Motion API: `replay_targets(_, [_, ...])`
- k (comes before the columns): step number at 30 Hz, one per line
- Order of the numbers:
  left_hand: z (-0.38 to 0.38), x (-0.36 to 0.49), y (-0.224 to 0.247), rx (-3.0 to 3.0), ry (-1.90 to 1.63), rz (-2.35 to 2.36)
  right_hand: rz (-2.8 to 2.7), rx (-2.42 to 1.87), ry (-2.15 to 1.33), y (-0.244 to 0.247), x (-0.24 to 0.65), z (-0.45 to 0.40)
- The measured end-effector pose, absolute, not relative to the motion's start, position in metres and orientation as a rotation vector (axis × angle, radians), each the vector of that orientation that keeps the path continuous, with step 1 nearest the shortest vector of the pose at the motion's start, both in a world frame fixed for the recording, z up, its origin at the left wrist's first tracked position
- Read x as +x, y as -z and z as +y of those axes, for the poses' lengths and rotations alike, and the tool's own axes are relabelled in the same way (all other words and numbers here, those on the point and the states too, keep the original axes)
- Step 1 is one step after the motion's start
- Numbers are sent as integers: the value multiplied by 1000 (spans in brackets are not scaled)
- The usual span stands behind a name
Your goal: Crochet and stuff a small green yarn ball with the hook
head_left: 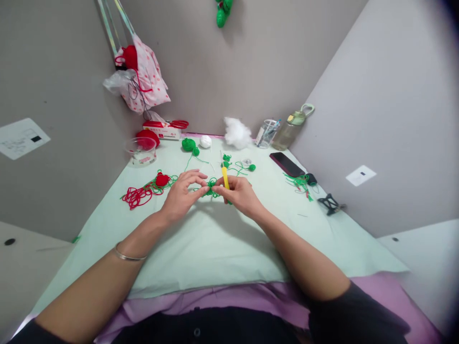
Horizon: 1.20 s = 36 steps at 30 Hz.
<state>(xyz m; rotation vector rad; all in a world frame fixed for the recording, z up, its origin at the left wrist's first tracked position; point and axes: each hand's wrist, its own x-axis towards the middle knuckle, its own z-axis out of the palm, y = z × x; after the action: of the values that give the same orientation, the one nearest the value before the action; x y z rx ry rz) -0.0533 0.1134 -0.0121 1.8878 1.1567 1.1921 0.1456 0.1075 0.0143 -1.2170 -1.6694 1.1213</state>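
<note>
Over the middle of the table, my left hand pinches green yarn between thumb and finger, its other fingers curved above. Facing it, my right hand has thumb and fingertips closed at the same green yarn. A crochet hook with a yellow handle stands up between the fingers of my right hand; its tip is hidden. Loops of the yarn hang around both sets of fingertips. Just beyond my hands lie small green crocheted pieces. A red crocheted piece with tangled red yarn rests left of my left hand.
Along the back are a clear tub, red scissors on a box, a green yarn ball, white stuffing, a pen cup and a bottle. A phone and black stand lie right.
</note>
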Motion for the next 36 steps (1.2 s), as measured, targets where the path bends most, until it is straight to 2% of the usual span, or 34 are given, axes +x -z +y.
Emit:
replay_targets(3, [112, -51, 13, 1848, -1144, 1123, -1783, -1271, -1077, -8, 142, 106])
replay_targets(8, [116, -58, 7, 1742, -981, 1032, -1801, -1450, -714, -5, 146, 117])
replay_targets(10, [118, -65, 2, 1687, -925, 980, -1744, -1473, -685, -8, 153, 124])
replay_targets(16, [120, -76, -9, 1219, -996, 705, -1727, -1304, -1024, -15, 175, 131])
replay_targets(23, [131, -79, 1, 1039, -1200, 858, -1565, -921, -1472, -15, 188, 130])
replay_targets(27, [137, -86, 2, 943, -1322, 905, -1493, -873, -1498, -17, 194, 130])
replay_targets(36, [144, -108, -16, 861, -1263, 780, -1527, -982, -1424, -17, 207, 139])
